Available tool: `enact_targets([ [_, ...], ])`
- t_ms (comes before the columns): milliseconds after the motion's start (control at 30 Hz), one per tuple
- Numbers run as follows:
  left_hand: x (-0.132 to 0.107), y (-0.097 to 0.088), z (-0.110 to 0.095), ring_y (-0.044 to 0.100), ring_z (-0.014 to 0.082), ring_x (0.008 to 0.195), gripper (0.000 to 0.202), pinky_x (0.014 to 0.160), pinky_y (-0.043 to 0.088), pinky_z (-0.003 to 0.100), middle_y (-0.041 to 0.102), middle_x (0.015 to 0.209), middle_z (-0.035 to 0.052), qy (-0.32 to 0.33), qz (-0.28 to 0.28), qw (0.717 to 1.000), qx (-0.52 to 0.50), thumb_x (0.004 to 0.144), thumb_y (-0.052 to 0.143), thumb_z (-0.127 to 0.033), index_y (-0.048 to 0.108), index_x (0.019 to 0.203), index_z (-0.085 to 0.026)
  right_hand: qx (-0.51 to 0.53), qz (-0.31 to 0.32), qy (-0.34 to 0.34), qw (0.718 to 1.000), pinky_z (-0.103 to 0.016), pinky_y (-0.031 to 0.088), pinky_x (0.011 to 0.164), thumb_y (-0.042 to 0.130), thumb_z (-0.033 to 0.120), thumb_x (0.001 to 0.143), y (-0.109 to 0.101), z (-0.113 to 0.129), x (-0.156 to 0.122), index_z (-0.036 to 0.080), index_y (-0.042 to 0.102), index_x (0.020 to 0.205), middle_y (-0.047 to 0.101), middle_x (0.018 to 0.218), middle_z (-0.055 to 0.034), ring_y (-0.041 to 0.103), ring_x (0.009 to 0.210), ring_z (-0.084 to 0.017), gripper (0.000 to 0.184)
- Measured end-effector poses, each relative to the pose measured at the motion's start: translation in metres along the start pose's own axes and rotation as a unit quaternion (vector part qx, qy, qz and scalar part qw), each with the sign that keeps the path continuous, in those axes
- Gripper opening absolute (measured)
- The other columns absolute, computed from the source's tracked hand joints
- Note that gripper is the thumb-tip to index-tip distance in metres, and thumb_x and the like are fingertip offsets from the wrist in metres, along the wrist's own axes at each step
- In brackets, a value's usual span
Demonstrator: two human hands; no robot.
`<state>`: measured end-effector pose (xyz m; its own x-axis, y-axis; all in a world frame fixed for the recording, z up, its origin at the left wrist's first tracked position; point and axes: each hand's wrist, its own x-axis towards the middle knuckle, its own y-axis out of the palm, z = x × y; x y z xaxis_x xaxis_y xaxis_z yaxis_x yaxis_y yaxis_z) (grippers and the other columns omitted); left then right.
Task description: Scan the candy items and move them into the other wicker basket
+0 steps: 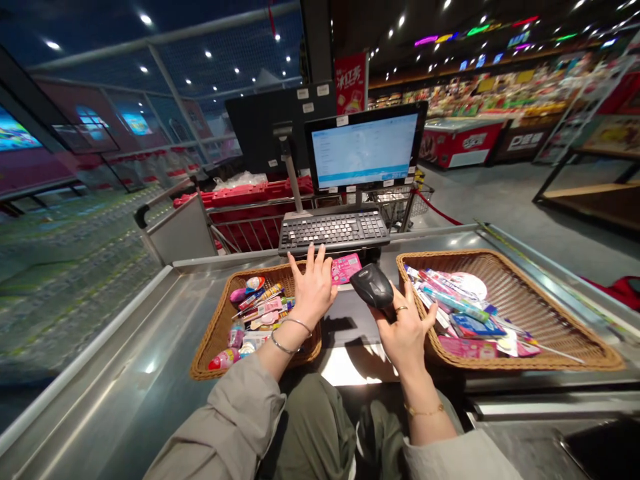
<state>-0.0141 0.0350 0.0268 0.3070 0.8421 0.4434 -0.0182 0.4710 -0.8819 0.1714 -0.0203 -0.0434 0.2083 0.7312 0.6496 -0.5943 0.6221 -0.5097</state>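
At the left of the frame, a brown woven wicker basket [213,327] sits on the silvery metal counter [150,373], holding small, brightly coloured packages [265,305]. The left hand [313,290], palm down, reaches up over the right part of this basket, its fingers spread apart near the middle of the frame. A flat, bright pink, rectangular printed packet [347,268] shows just right of the index finger and thumb; its near end meets the hand's outline, and I cannot tell whether they pinch it. The packet's long axis runs roughly left to right, rising slightly toward the right, and the left hand is the nearer one.

Above the packet, at upper centre, the black keyboard [335,229] with pale marks on its keys closes off the far side, below a black-framed flat monitor [365,150] with a lit blue-white screen. Just beside the packet's lower right is the rounded head of a black plastic handheld scanner [373,287], clasped by the fingers of the right hand [403,327] and pointing up and left, so it crowds that side.

At the right of the frame, a larger brown wicker basket [520,287] holds long, slim packs [455,300], heaped mostly toward its left side, next to the right hand.
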Motion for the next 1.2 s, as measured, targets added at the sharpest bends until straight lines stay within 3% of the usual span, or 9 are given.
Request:
enact_targets([
  [333,0.013,-0.005,-0.015,0.015,0.0380,0.153,0.059,0.116,-0.009,0.075,0.028,0.162,0.0170,0.012,-0.014,1.000,-0.013,0.087,0.057,-0.032,0.050,0.141,-0.011,-0.008,-0.086,0.040,0.995,-0.073,0.006,0.115,0.058,0.034,0.089,-0.009,-0.013,0.006,0.018,0.059,0.128,0.065,0.131,-0.0182,0.045,0.140,-0.036,0.042],
  [433,0.017,-0.005,-0.020,0.017,0.0382,0.153,0.059,0.116,-0.009,0.075,0.030,0.162,0.0170,0.020,-0.023,0.999,-0.019,0.086,0.059,-0.033,0.050,0.141,-0.012,-0.014,-0.107,0.058,0.992,-0.071,0.006,0.116,0.058,0.034,0.091,-0.015,-0.014,0.009,0.019,0.061,0.128,0.069,0.127,-0.0168,0.047,0.140,-0.035,0.040],
  [700,0.029,-0.003,-0.036,0.031,0.0346,0.149,0.056,0.117,-0.015,0.069,0.059,0.139,0.0169,0.035,-0.041,0.996,-0.069,0.088,0.057,-0.030,0.049,0.141,-0.014,-0.014,-0.144,0.086,0.986,-0.071,0.007,0.117,0.059,0.038,0.090,-0.021,-0.021,0.011,0.016,0.063,0.124,0.065,0.131,-0.0217,0.050,0.136,-0.038,0.041],
  [833,0.034,-0.004,-0.045,0.038,0.0352,0.145,0.057,0.118,-0.011,0.070,0.062,0.132,0.0164,0.039,-0.039,0.995,-0.082,0.088,0.058,-0.031,0.047,0.142,-0.014,-0.016,-0.158,0.094,0.983,-0.070,0.008,0.117,0.060,0.044,0.090,-0.022,-0.025,0.011,0.014,0.062,0.124,0.063,0.132,-0.0240,0.051,0.135,-0.038,0.045],
  [933,0.038,-0.006,-0.052,0.044,0.0349,0.140,0.057,0.118,-0.003,0.073,0.060,0.134,0.0161,0.040,-0.032,0.995,-0.085,0.089,0.058,-0.031,0.045,0.143,-0.016,-0.014,-0.173,0.108,0.979,-0.070,0.010,0.117,0.059,0.048,0.090,-0.024,-0.027,0.012,0.013,0.063,0.123,0.063,0.132,-0.0248,0.053,0.134,-0.038,0.048],
  [1000,0.041,-0.008,-0.057,0.050,0.0331,0.134,0.058,0.120,0.010,0.071,0.059,0.134,0.0159,0.039,-0.021,0.995,-0.089,0.088,0.059,-0.031,0.044,0.143,-0.017,-0.011,-0.186,0.124,0.975,-0.070,0.010,0.117,0.058,0.051,0.090,-0.025,-0.028,0.012,0.012,0.064,0.122,0.061,0.135,-0.0256,0.054,0.132,-0.039,0.051],
  [1100,0.044,-0.010,-0.063,0.057,0.0297,0.124,0.062,0.117,0.035,0.056,0.058,0.132,0.0147,0.039,-0.006,0.994,-0.098,0.086,0.062,-0.030,0.043,0.143,-0.016,-0.004,-0.197,0.165,0.966,-0.071,0.013,0.116,0.057,0.059,0.089,-0.028,-0.030,0.013,0.012,0.066,0.121,0.059,0.138,-0.0257,0.054,0.132,-0.041,0.057],
  [1200,0.048,-0.009,-0.067,0.059,0.0281,0.120,0.065,0.109,0.045,0.044,0.057,0.132,0.0132,0.042,-0.005,0.993,-0.108,0.085,0.065,-0.031,0.042,0.143,-0.016,0.008,-0.196,0.207,0.958,-0.072,0.015,0.115,0.058,0.063,0.086,-0.031,-0.032,0.014,0.014,0.065,0.124,0.057,0.140,-0.0251,0.052,0.133,-0.042,0.063],
])
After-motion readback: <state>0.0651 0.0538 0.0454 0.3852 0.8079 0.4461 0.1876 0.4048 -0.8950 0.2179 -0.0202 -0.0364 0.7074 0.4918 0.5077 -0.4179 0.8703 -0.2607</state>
